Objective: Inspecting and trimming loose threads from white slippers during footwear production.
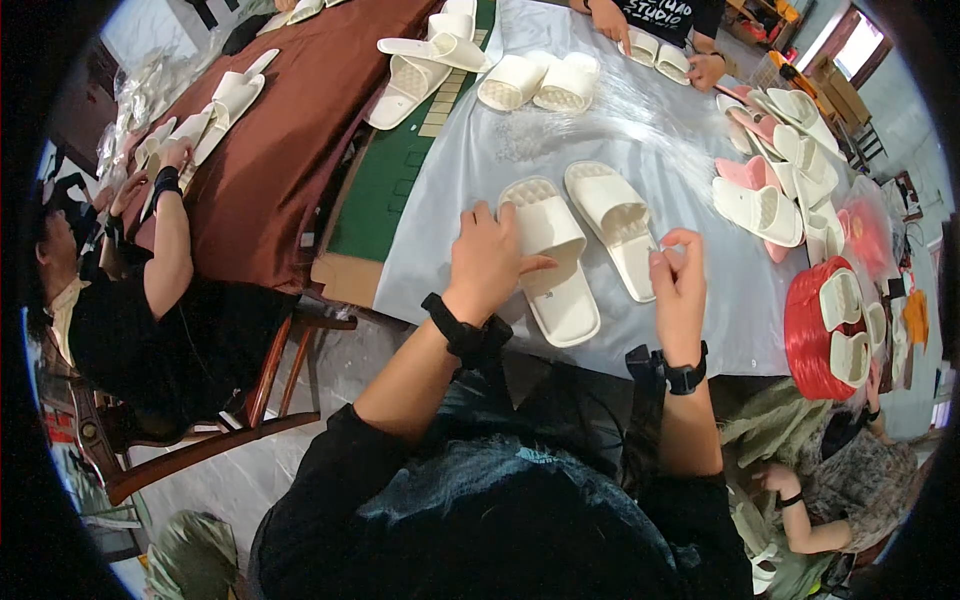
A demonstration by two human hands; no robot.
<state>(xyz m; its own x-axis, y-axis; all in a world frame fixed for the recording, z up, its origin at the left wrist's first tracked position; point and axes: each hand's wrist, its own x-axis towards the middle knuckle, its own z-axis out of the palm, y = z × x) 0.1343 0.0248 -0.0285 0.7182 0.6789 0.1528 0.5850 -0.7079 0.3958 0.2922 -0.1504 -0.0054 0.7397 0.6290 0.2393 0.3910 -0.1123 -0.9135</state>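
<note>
Two white slippers lie side by side on the silvery sheet in front of me, toes pointing away. My left hand (487, 258) grips the left slipper (563, 305) at its outer side, fingers at the strap and thumb reaching over the footbed. Just beside the outer edge of the right slipper (632, 262) is my right hand (682, 290), its fingers bent and the index apart from the thumb. Nothing shows between those fingers; whether the thumb touches the slipper is hard to make out. Both wrists wear black straps.
Another white pair (540, 82) rests farther back, near a co-worker's hands (607, 22) on slippers. White and pink slippers (775, 195) are heaped at right, beside a red round bundle (808, 330). A brown-covered table (290, 120), a seated person (170, 330) and a wooden chair (215, 440) are at left.
</note>
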